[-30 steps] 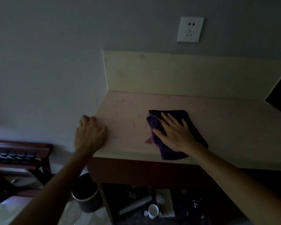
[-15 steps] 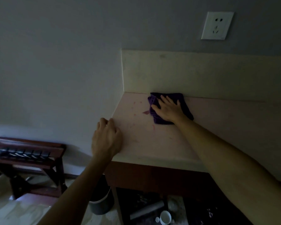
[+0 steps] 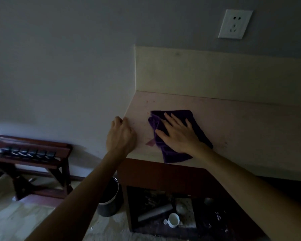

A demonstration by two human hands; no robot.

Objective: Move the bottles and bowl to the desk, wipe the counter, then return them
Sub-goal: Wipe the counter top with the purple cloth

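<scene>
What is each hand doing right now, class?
Left hand: loosely curled, holding nothing, resting on the counter's left edge.
Right hand: open and flat, pressing the purple cloth onto the counter.

Bare forearms, no sleeves (hands (image 3: 177, 134) ungloved too).

— What do you make of the surfaces?
— Your table (image 3: 241, 122) looks pale, matt and speckled, maybe stone. The cloth (image 3: 196, 129) is soft purple fabric. The rack (image 3: 31, 153) is dark glossy wood; the outlet (image 3: 235, 24) is smooth white plastic.
</scene>
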